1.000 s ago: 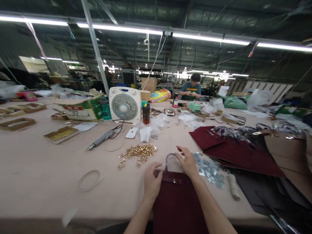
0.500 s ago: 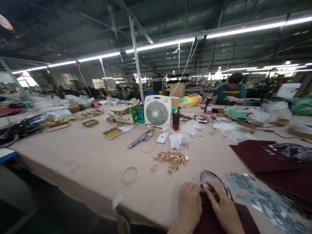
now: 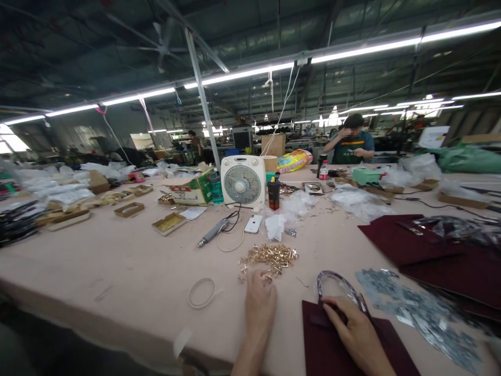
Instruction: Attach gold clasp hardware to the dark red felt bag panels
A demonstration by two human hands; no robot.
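A maroon handbag piece [image 3: 315, 339] lies at the table's front edge, with a looped handle [image 3: 321, 279] wrapped in clear plastic. My right hand [image 3: 354, 326] is closed on it at the handle's base, thumb and fingers pinching there. My left hand [image 3: 260, 295] reaches to the near edge of a pile of small gold-coloured metal fittings [image 3: 274, 255]. Its fingers are bent together at the pile; what lies between the fingertips is too small to make out. To the right of the bag spread many flat silvery metal pieces [image 3: 415, 308].
A power screwdriver [image 3: 213, 232], a white phone [image 3: 253, 224] and a box fan [image 3: 242, 183] stand or lie beyond the pile. A white ring of cord [image 3: 202, 293] is left of my left hand. More maroon pieces [image 3: 442, 256] lie right. A person [image 3: 352, 143] works across the table.
My left hand has left the bag and moved left and forward to the gold fittings. My right hand stays at the handle. The view has turned slightly right.
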